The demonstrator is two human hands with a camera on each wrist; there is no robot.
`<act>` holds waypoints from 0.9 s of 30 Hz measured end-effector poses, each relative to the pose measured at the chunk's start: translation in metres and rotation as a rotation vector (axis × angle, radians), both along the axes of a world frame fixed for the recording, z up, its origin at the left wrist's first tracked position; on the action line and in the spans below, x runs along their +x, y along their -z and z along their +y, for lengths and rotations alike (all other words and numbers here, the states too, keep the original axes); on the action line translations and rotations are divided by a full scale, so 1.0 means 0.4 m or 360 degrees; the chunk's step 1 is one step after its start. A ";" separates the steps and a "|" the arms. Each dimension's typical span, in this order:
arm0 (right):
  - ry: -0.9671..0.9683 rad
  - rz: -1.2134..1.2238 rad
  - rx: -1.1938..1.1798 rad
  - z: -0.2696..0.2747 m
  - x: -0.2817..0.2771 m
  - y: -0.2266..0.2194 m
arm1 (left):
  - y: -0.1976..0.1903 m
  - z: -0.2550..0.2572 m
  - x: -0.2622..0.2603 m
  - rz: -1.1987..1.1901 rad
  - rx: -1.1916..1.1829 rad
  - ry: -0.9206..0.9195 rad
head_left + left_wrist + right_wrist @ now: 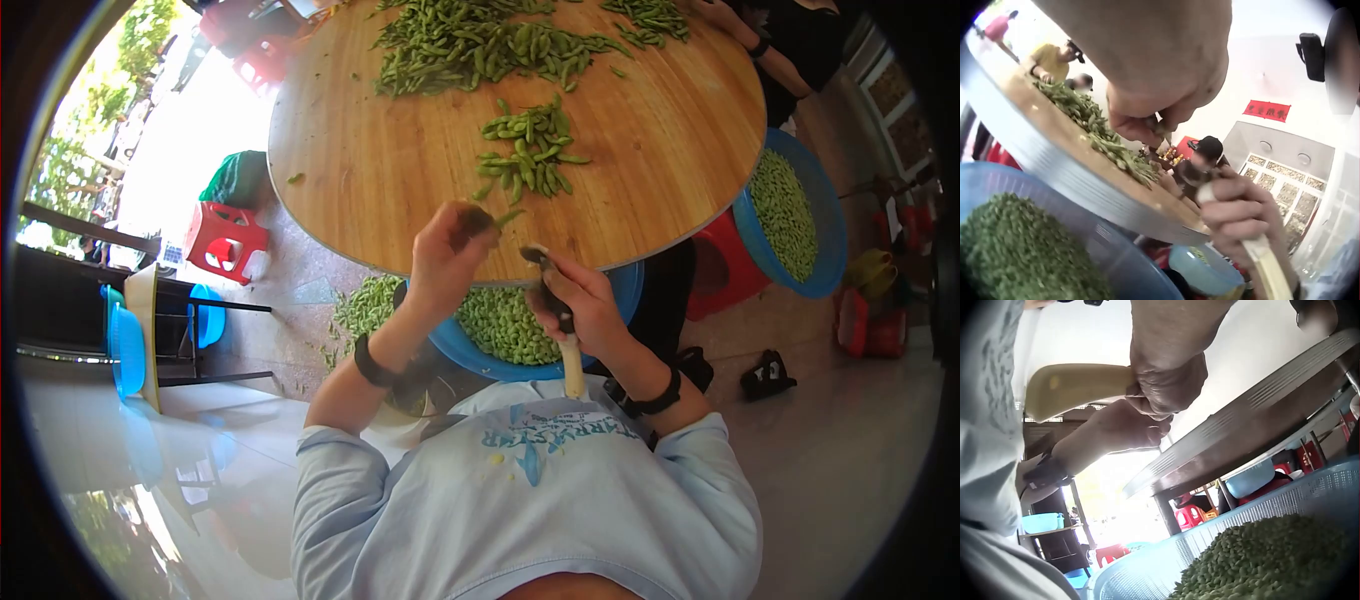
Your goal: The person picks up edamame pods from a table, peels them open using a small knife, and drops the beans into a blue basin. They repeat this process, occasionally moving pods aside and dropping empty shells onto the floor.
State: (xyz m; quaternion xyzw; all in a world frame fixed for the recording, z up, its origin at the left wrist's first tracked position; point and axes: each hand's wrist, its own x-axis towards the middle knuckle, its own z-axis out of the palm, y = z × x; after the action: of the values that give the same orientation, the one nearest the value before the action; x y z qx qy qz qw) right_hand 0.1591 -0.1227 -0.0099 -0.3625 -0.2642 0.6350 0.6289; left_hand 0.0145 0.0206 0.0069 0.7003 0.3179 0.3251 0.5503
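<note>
In the head view my left hand (pixel 448 262) pinches a green pod (pixel 508 218) near the table's front edge. Beside it, my right hand (pixel 590 312) grips a tool with a dark upper part (pixel 556 306) and a long cream handle (pixel 572 368) pointing down toward the shirt. The two hands are apart. The left wrist view shows my right hand (pixel 1241 212) curled round the cream handle (pixel 1269 269). Seen from the right wrist, the handle (pixel 1079 390) sticks out from my right hand (pixel 1169 378). A small pile of pods (pixel 535 150) lies beyond my hands.
A larger pod heap (pixel 470 50) covers the far part of the round wooden table (pixel 340 140). Below its edge a blue basket (pixel 450 345) holds shelled beans; another blue basket (pixel 828 210) stands at the right. Red stools (pixel 222 240) and another person's arm (pixel 785 70) are around the table.
</note>
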 end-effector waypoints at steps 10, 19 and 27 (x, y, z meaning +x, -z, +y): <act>-0.0097 0.0346 0.0072 0.005 -0.021 0.013 | 0.005 -0.069 -0.022 -0.0163 -0.0768 0.0202; -0.0154 0.0300 0.0007 -0.003 -0.022 0.020 | 0.033 -0.073 -0.028 -0.0484 -0.0818 0.0223; -0.0015 -0.0154 0.0088 0.001 -0.036 0.023 | 0.024 -0.074 -0.035 -0.0459 -0.0783 0.0184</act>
State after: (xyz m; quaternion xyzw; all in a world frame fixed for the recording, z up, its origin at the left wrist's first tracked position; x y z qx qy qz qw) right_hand 0.1447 -0.1223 -0.0190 -0.3739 -0.3134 0.6121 0.6223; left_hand 0.0006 -0.0091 -0.0029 0.5094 0.2650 0.3026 0.7608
